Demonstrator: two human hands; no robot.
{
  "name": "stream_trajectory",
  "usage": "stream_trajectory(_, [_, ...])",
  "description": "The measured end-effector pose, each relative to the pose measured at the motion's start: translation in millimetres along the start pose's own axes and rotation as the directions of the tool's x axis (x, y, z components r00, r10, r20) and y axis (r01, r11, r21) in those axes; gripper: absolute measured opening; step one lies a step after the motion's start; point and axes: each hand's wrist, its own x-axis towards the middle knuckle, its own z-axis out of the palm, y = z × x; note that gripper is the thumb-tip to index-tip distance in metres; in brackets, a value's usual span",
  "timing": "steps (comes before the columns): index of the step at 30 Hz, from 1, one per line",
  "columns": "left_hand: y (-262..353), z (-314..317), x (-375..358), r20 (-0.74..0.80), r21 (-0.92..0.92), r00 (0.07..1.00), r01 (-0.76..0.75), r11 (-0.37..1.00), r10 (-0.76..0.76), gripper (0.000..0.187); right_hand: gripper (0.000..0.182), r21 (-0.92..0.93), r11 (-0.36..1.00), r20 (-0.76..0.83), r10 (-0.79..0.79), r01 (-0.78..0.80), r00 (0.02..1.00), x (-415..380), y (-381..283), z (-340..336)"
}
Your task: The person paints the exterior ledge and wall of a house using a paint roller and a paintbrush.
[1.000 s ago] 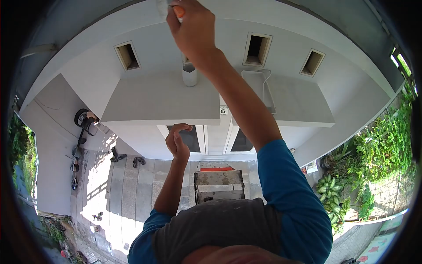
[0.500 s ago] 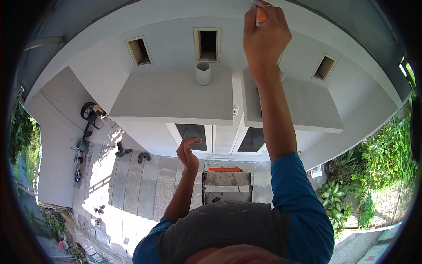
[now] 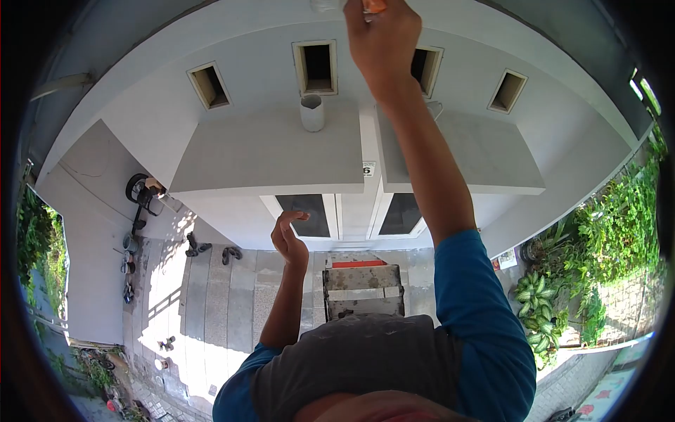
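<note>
My right hand is raised high at the top of the view, closed around an orange-handled tool. The tool's working end is cut off or hidden, so its kind does not show. Just left of it, by the pale wall and ceiling edge, is a whitish, translucent shape that I cannot make out. My left hand is held up in the air in front of the window, lower down. Its fingers are bent loosely forward, with nothing seen in them.
A pale open-topped cylinder stands on the grey ledge. Square vent openings line the wall above. Below me is a stained step or platform with a red strip. Shoes lie on the paving, and plants grow at the right.
My right hand has moved left and slightly up with the orange-handled tool. My left hand has shifted slightly left and up. The view has tilted a little, uncovering another vent.
</note>
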Motion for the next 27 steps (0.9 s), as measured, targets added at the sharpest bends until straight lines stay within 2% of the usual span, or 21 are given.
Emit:
stream_trajectory(1, [-1.7,2.1,-1.0,0.003,-0.008,1.000,0.003,1.000,-0.003,0.037,0.013,-0.084,0.994,-0.010,0.069,-0.070,0.998,5.0,11.3,-33.2])
stream_trajectory(2, [-4.3,3.5,-2.8,0.007,-0.015,1.000,0.017,1.000,-0.017,0.037,0.011,-0.254,0.963,-0.025,0.088,-0.091,0.996,6.8,34.5,-62.8])
stream_trajectory(4, [-8.7,5.6,-6.5,0.006,-0.025,1.000,0.031,0.999,-0.031,0.037,0.012,-0.380,0.924,-0.223,-0.052,-0.038,0.974,21.2,54.3,-115.5])
stream_trajectory(5, [-10.2,5.3,-8.5,0.009,-0.040,0.999,0.036,0.999,-0.036,0.038,0.012,-0.489,0.867,-0.271,-0.053,-0.091,0.961,25.7,64.0,-140.1])
stream_trajectory(6, [-11.0,4.6,-9.7,0.010,-0.053,0.999,0.040,0.998,-0.040,0.038,0.011,-0.593,0.804,-0.273,-0.151,-0.043,0.950,30.7,80.7,-161.1])
stream_trajectory(7, [-11.4,4.5,-10.2,0.004,-0.051,0.999,0.039,0.998,-0.039,0.038,0.010,-0.599,0.792,-0.295,-0.079,-0.120,0.952,32.5,81.0,-171.1])
stream_trajectory(9, [-10.8,4.7,-13.2,0.006,-0.063,0.999,0.052,0.997,-0.051,0.038,0.008,-0.622,0.754,-0.235,0.078,-0.212,0.969,25.0,80.4,-162.6])
stream_trajectory(11, [-9.4,3.7,-14.9,0.008,-0.058,0.999,0.048,0.997,-0.048,0.038,0.007,-0.667,0.745,-0.110,-0.129,0.023,0.986,5.3,70.8,-112.1])
stream_trajectory(13, [-6.3,3.2,-13.8,0.011,-0.053,0.999,0.042,0.998,-0.041,0.039,0.010,-0.497,0.861,-0.060,-0.161,0.110,0.985,-19.6,44.3,-47.8])
stream_trajectory(15, [-0.3,2.5,-12.2,-0.015,-0.041,0.998,0.055,0.998,-0.056,0.039,0.012,-0.268,0.959,-0.006,-0.096,0.091,0.995,-41.5,-9.0,12.5])
stream_trajectory(16, [0.4,2.2,-11.3,-0.010,-0.037,0.998,0.057,0.998,-0.058,0.039,0.015,-0.141,0.987,0.047,-0.066,0.072,0.997,-52.7,-28.6,39.1])
stream_trajectory(17, [0.8,1.8,-10.0,-0.012,-0.030,0.999,0.041,0.999,-0.041,0.040,0.018,-0.022,0.994,0.058,-0.101,0.103,0.993,-61.9,-43.1,64.1])
stream_trajectory(19, [2.7,0.0,-7.4,-0.004,-0.021,1.000,0.025,0.999,-0.026,0.040,0.013,0.126,0.992,0.146,-0.041,0.022,0.988,-73.6,-63.5,94.4])
stream_trajectory(23, [7.7,-3.3,-1.2,-0.010,0.007,1.000,-0.010,1.000,0.010,0.041,0.012,0.082,0.995,0.051,-0.062,0.058,0.997,-68.8,-44.9,83.2])
stream_trajectory(25, [6.5,-0.5,0.4,-0.011,0.001,1.000,-0.015,1.000,0.015,0.041,0.010,-0.011,1.000,0.010,-0.004,0.004,1.000,-56.6,-13.0,35.7])
stream_trajectory(27, [4.5,3.0,-0.2,0.061,-0.062,0.998,0.005,0.998,-0.001,0.030,0.010,-0.104,0.994,-0.050,0.026,-0.031,0.998,-50.0,18.0,-25.5])
